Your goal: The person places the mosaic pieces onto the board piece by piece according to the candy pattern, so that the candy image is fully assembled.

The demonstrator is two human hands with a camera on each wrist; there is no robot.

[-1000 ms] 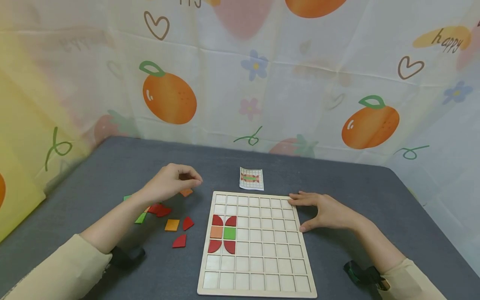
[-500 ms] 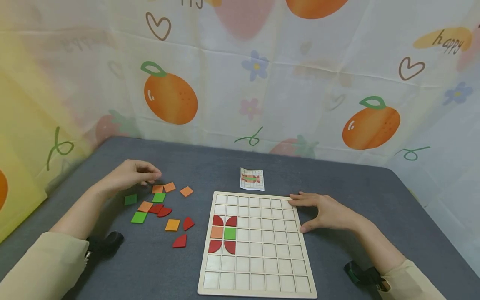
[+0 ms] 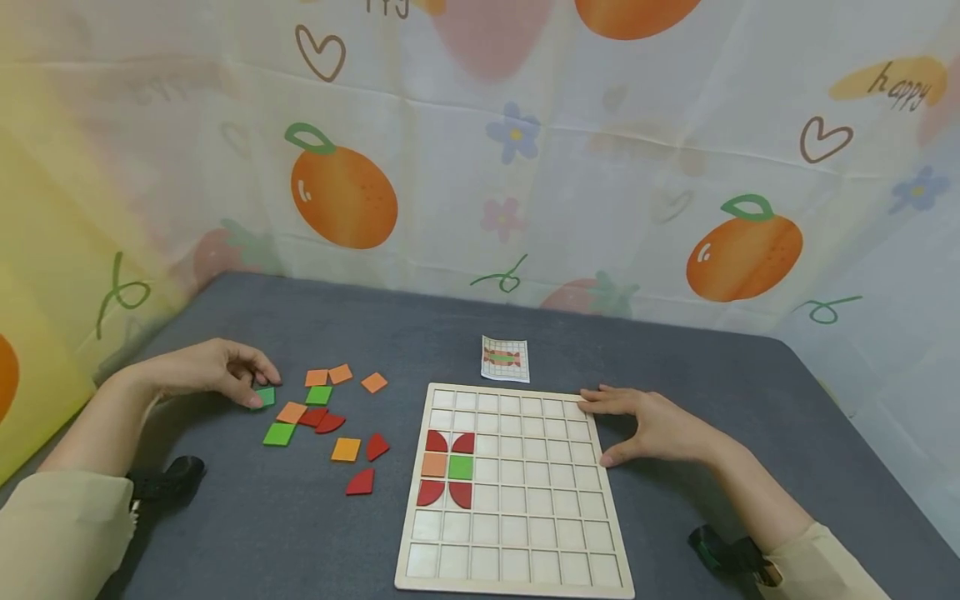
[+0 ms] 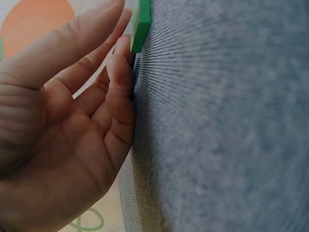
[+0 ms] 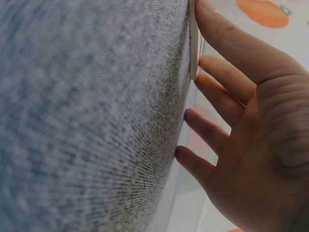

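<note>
My left hand [image 3: 217, 371] is low at the left end of the loose tiles, thumb and fingertips pinching a green square tile [image 3: 266, 397]. In the left wrist view the tile's thick green edge [image 4: 142, 24] shows beside the thumb, close over the table. The right hand [image 3: 652, 425] rests at the right edge of the wooden grid board [image 3: 517, 587], thumb and fingers spread along its rim. On the board's left side, red quarter-round tiles [image 3: 431, 493] sit above and below an orange square [image 3: 433, 464] and a green square [image 3: 461, 467].
Several loose tiles lie left of the board, among them a yellow-orange square [image 3: 345, 450], a red quarter-round [image 3: 361, 482], an orange square [image 3: 374, 382] and another green square [image 3: 279, 434]. A small pattern card [image 3: 505, 359] lies behind the board on the grey table [image 3: 300, 550].
My left hand has moved left and down from above the orange tiles to the leftmost green tile and taken it between thumb and fingers. The right hand stays at the board's edge.
</note>
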